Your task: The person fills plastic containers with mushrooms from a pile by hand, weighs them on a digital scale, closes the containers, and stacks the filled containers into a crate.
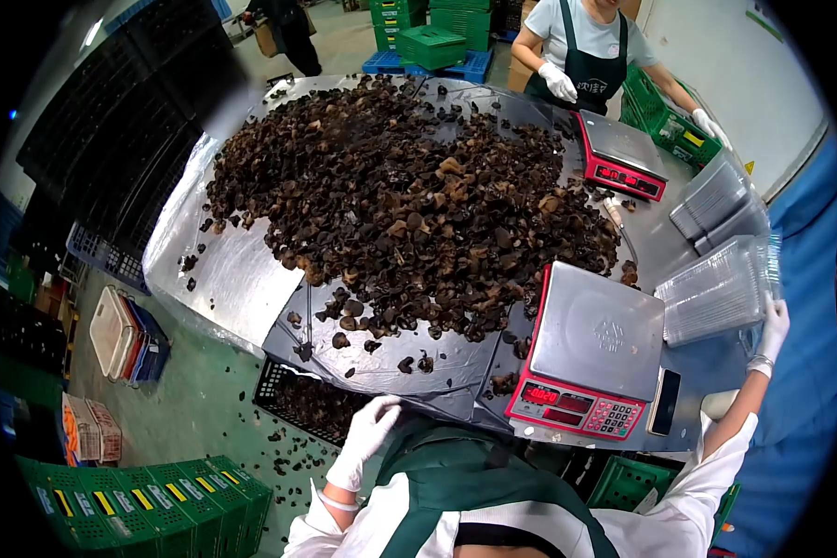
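Note:
My left hand (370, 432), in a white glove, hovers at the table's front edge, fingers extended and holding nothing. Out to the right, my gloved right hand (774, 330) grips the edge of a stack of clear plastic trays (711, 293); its fingertips are partly hidden. Behind that stack stands another one of clear trays (714, 200). A red scale (600, 330) with a bare steel plate sits between my hands, and a phone (664, 402) lies beside it. A wide heap of dark wood ear mushrooms (391, 195) covers much of the metal table (232, 279).
Across the table a co-worker (581, 56) in white gloves stands by a second red scale (623, 153) and a green crate (684, 139). A black crate (293, 405) of mushrooms sits under the front edge. Green crates (158, 507) stand on the floor at left.

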